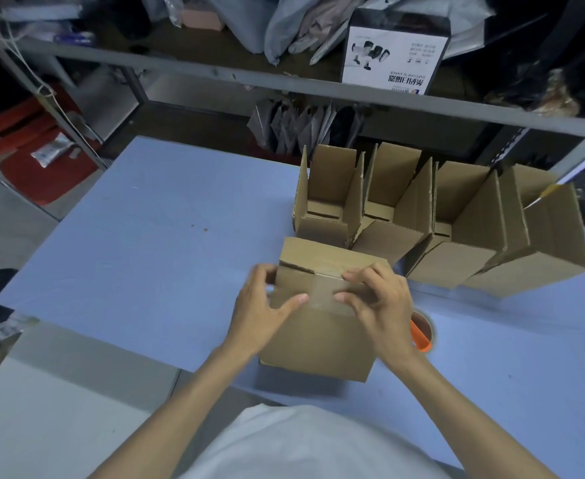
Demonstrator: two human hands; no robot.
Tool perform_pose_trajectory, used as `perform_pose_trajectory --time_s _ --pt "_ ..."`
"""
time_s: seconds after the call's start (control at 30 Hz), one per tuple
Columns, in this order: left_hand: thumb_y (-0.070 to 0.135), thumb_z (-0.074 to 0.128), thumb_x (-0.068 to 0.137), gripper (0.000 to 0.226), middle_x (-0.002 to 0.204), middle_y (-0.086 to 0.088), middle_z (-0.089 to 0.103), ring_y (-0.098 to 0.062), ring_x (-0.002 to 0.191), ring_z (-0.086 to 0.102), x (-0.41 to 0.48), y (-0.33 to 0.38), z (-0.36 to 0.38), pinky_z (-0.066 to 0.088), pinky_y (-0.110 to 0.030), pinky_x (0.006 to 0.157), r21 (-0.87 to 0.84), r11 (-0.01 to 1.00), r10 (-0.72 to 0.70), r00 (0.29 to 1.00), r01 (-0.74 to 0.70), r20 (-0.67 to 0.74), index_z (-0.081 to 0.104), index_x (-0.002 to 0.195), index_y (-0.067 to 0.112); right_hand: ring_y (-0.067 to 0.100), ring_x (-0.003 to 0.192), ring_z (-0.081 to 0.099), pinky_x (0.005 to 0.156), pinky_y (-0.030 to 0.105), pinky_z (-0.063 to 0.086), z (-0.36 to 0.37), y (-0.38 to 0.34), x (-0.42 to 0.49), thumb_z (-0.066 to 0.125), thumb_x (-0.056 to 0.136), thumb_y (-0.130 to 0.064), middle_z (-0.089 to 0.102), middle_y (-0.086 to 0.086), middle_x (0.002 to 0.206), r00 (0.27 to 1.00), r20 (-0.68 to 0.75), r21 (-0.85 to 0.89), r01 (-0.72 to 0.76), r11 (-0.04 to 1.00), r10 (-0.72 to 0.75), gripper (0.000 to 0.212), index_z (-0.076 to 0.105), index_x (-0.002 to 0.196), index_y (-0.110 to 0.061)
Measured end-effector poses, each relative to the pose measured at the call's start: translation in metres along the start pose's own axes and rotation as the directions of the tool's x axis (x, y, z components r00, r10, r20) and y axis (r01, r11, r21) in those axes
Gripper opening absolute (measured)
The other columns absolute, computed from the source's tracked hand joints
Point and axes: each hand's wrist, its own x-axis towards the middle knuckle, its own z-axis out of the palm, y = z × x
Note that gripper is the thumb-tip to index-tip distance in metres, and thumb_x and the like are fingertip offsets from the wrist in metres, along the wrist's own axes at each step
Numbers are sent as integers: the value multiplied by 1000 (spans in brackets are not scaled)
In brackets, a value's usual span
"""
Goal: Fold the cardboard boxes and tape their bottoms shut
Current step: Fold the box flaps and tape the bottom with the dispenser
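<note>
A brown cardboard box (318,337) stands bottom-up on the blue table (139,236), its flaps folded shut. A strip of clear tape (322,292) runs over the flap seam and down the near face. My left hand (263,309) grips the box's left side, thumb pressing beside the tape. My right hand (374,302) lies on the right part of the box top, fingers bent, thumb at the tape's other edge. A tape roll with an orange cutter (422,331) lies on the table just right of my right wrist, partly hidden.
Several folded boxes (439,216) stand open-side up in a row behind the box, at the table's far right. A metal shelf (284,77) with bags and a white printed carton (394,53) runs behind the table. A red crate (32,146) sits at the left on the floor.
</note>
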Motion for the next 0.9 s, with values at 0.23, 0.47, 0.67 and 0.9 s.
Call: perform_pose_trajectory --time_s 0.23,0.47,0.67,0.9 --pt "16 75 82 17 92 13 72 -5 79 69 -5 0 -16 51 -20 71 -89 988 -90 930 129 356 66 96 20 21 82 62 73 47 50 -20 10 17 79 71 -6 65 -4 83 958 -8 400 -258 879 285 21 70 83 -21" --pt "8 60 93 4 84 5 71 -7 74 66 -8 28 -28 49 -16 67 -217 965 -64 933 149 355 64 93 5 14 129 43 106 34 36 -36 4 12 69 78 -54 50 -6 139 957 205 -86 -189 978 203 68 51 136 -24" --pt "8 52 96 21 56 9 63 -6 48 58 1 43 -37 39 -11 43 -384 843 -271 914 377 302 59 76 9 1 145 8 118 41 12 -61 -12 -18 68 52 -81 21 -19 155 817 576 68 7 998 -45 96 38 139 -50" --pt "25 52 97 39 50 3 60 -11 42 59 9 45 -46 44 -14 42 -463 674 -426 815 575 393 65 62 15 1 130 44 107 13 29 -55 -5 -29 74 78 -38 55 -15 135 928 365 197 -1 980 -73 53 60 129 -26"
